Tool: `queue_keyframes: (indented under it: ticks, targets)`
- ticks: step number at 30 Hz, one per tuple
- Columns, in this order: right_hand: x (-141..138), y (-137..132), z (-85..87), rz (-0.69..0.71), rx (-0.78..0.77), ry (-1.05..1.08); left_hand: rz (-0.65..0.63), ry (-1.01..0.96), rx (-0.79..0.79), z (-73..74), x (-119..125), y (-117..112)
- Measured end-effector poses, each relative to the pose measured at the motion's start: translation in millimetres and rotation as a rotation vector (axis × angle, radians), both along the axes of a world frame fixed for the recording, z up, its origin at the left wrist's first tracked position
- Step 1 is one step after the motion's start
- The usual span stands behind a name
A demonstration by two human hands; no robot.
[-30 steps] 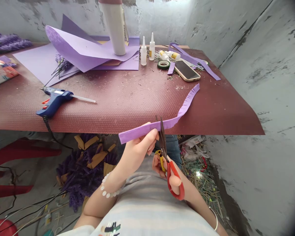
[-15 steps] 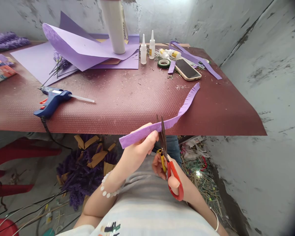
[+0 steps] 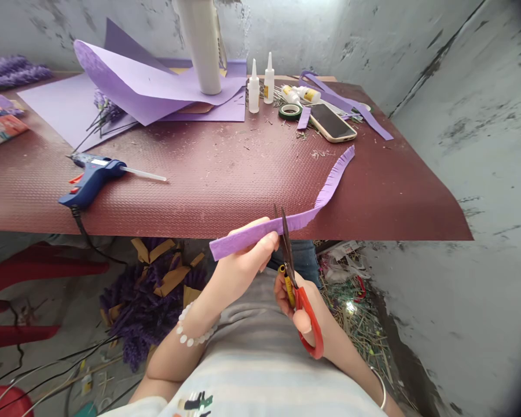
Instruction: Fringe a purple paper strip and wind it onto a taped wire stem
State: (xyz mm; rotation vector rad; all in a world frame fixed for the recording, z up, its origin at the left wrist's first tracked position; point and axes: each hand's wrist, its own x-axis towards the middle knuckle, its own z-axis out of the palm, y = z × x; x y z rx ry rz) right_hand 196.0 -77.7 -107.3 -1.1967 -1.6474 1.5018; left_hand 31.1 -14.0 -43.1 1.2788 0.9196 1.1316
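Observation:
In front of my body, my left hand [image 3: 247, 260] pinches a purple paper strip [image 3: 238, 242] between thumb and fingers. The strip's far part is cut into a fringe and curves up to the right across the table; the near end is uncut. My right hand [image 3: 303, 313] grips red-handled scissors [image 3: 311, 330], thumb through one loop. Their dark blades straddle the strip just right of my left thumb, slightly apart. A yellow piece shows beside the scissors' pivot, by my right fingers.
On the dark red table [image 3: 200, 202] lies a blue glue gun [image 3: 91, 179] at the left. Behind are large purple sheets [image 3: 156, 92], a white cylinder [image 3: 202, 52], small glue bottles [image 3: 253, 92], green tape [image 3: 289, 112] and a phone [image 3: 333, 123]. Purple flowers [image 3: 143, 313] lie below the edge.
The scissors have shifted slightly left along the strip, and their blades have drawn a little closer together. My left hand stays nearly in place.

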Motion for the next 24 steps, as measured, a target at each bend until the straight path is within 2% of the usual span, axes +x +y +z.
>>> queue_keyframes:
  ticks: [4, 9, 12, 17, 24]
  targets:
    - [-4, 0, 1.5, -0.082, -0.037, 0.000, -0.008, -0.035, -0.007, -1.7, -1, 1]
    - [-9, 1, 23.0, -0.180, -0.048, -0.116, -0.021, -0.141, -0.005, -4.7, 0, 1]
    - [-9, 2, 29.5, -0.205, -0.027, -0.166, -0.040, -0.203, -0.023, -3.7, 1, 2]
    - [-8, 1, 22.0, -0.150, 0.048, -0.057, -0.050, -0.237, -0.033, -3.7, 2, 4]
    - [-10, -2, 7.8, -0.113, 0.041, 0.016, -0.055, -0.233, -0.050, -4.2, 3, 5]
